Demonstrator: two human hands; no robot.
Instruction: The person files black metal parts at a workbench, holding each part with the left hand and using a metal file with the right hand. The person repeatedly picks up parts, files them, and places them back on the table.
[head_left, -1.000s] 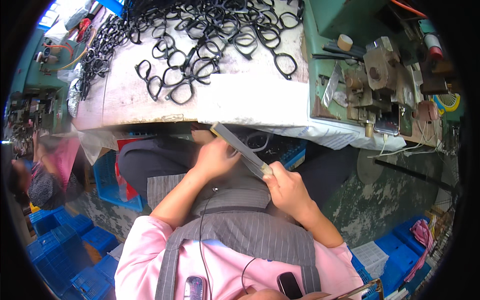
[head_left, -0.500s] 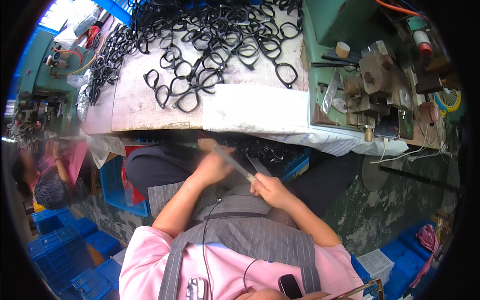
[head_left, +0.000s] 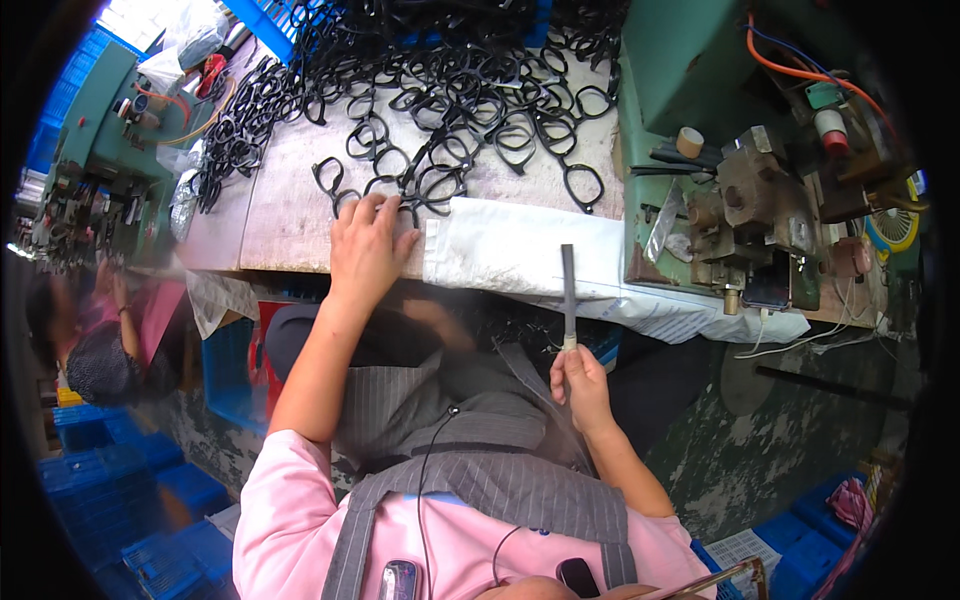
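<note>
The right hand (head_left: 580,385) has its grip wrapped around the pale handle of a flat grey file (head_left: 569,290), whose long blade points away from the body, standing in front of the white sheet (head_left: 520,238) that covers part of the near edge of the surface (head_left: 290,225). The left hand (head_left: 367,248) reaches palm-down over that edge, left of the sheet, its fingers extended onto the closest of the black eyeglass frames (head_left: 465,85); its fingertips overlap them, and whether the grip has taken hold of one I cannot tell. The frames lie loosely tangled across the pale surface, most thickly toward its far side, where a blue crate (head_left: 541,25) stands; one frame sits just left of the fingers. To the right, a green machine (head_left: 675,65) carries a worn metal fixture (head_left: 750,190), with a tape roll (head_left: 690,141) near it. A grey striped apron (head_left: 490,475) covers the person's front, over a pink shirt (head_left: 290,500). At far left sits a blurred co-worker (head_left: 105,350), near stacked blue crates (head_left: 105,490).
</note>
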